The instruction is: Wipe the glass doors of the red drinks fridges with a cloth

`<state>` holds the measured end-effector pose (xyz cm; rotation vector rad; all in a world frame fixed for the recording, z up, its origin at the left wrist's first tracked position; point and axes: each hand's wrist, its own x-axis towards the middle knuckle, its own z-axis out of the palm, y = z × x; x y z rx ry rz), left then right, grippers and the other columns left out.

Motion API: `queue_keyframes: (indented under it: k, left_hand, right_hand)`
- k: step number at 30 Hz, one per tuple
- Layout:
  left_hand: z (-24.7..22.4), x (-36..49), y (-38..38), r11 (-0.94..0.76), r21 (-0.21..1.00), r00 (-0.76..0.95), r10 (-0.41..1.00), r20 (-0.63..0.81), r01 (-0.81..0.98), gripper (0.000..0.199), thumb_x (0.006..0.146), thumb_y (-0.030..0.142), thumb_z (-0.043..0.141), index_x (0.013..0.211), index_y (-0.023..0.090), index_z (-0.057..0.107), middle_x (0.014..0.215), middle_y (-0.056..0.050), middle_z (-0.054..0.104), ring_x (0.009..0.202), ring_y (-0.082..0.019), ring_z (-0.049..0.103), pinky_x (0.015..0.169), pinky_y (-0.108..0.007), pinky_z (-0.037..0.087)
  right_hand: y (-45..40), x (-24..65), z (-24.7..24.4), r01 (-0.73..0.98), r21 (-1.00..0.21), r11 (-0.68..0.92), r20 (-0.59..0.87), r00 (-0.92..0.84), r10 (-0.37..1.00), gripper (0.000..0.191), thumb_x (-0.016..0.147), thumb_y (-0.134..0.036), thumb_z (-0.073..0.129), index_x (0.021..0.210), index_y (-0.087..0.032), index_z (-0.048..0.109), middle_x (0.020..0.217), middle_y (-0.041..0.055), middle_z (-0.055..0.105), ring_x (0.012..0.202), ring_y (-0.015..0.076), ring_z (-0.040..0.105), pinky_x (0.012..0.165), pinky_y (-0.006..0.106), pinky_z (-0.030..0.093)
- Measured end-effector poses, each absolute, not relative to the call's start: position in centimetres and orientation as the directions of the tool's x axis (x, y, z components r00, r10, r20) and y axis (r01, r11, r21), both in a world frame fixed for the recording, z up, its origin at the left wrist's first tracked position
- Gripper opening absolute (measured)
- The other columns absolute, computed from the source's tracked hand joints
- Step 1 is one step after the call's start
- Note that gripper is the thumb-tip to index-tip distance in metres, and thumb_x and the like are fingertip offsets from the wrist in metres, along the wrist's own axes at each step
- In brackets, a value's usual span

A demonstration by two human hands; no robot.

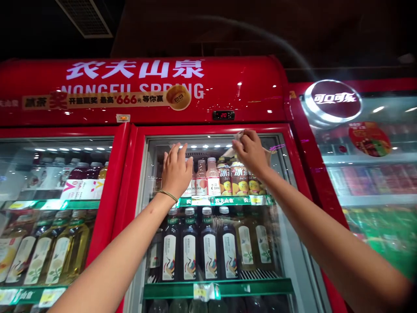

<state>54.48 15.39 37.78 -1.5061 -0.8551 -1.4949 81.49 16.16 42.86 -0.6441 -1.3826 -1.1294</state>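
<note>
My left hand [177, 171], with a thin band at the wrist, rests spread against the glass door [202, 150] of a red drinks fridge, holding nothing. Up near the door's top right corner, my right hand [250, 150] has its fingers closed on a pale cloth [230, 152], part of which shows beside the fingers and behind the wrist. Behind the glass, pink-labelled bottles [213, 178] and yellow-labelled bottles [239, 180] stand on the upper shelf between my hands. Dark bottles [210, 248] with white labels line the shelf below.
The fridge's red header [137, 104] carries white lettering and a small display [223, 115]. Another glass door with bottles [70, 243] is on the left. To the right stands a second cooler with a round lit sign [334, 101]. A ceiling vent [86, 17] is at upper left.
</note>
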Motion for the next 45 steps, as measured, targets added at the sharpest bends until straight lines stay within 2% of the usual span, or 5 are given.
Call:
queue_keyframes:
  k: [8,21,26,31,45]
  left_hand:
    - [37.2,56.0,15.7,-0.316,-0.121,0.104,-0.068,0.992,0.941,0.055,0.104,0.036,0.036,0.156,0.022,0.044,0.168,-0.015,0.033,0.158,-0.032,0.027,0.127,-0.065,0.016]
    - [36.8,56.6,14.9,-0.285,-0.078,0.086,0.015,0.996,0.955,0.059,0.106,0.042,0.026,0.16,0.023,0.039,0.17,-0.013,0.028,0.159,-0.03,0.022,0.129,-0.059,0.012]
    - [36.7,56.7,15.0,-0.317,-0.074,0.077,-0.002,0.997,0.945,0.059,0.105,0.043,0.027,0.16,0.025,0.037,0.171,-0.01,0.026,0.16,-0.03,0.021,0.13,-0.058,0.009]
    - [36.7,56.6,15.0,-0.345,-0.072,0.08,0.01,0.997,0.936,0.059,0.104,0.044,0.029,0.161,0.027,0.037,0.172,-0.008,0.026,0.159,-0.031,0.021,0.13,-0.059,0.009]
    - [36.6,57.0,14.9,-0.341,-0.061,0.072,0.02,0.997,0.938,0.06,0.105,0.043,0.028,0.161,0.025,0.036,0.172,-0.008,0.025,0.16,-0.03,0.019,0.131,-0.056,0.006]
  right_hand:
    - [15.5,83.6,41.1,0.769,0.498,0.401,0.858,-0.504,-0.099,0.05,0.108,-0.029,0.029,0.156,-0.032,0.038,0.159,0.0039,0.049,0.152,0.024,0.039,0.119,0.053,0.047]
    - [15.9,88.4,40.5,0.894,0.401,0.201,0.909,-0.415,0.035,0.063,0.108,-0.053,0.022,0.165,-0.029,0.019,0.17,-0.0015,0.032,0.16,0.0221,0.021,0.132,0.047,0.026]
    - [16.2,89.0,40.1,0.977,0.011,0.211,1.0,-0.009,-0.014,0.073,0.106,-0.057,0.014,0.167,-0.017,0.013,0.172,0.0097,0.026,0.16,0.0316,0.019,0.129,0.059,0.027]
    - [15.9,89.7,40.3,0.928,0.316,0.198,0.941,-0.332,0.058,0.067,0.106,-0.058,0.012,0.167,-0.029,0.013,0.172,-0.0016,0.027,0.161,0.0207,0.018,0.133,0.048,0.023]
    - [15.9,92.5,39.8,0.977,0.106,0.185,0.993,-0.114,0.033,0.078,0.103,-0.066,0.01,0.166,-0.021,0.018,0.172,0.0075,0.025,0.161,0.0277,0.018,0.13,0.055,0.024]
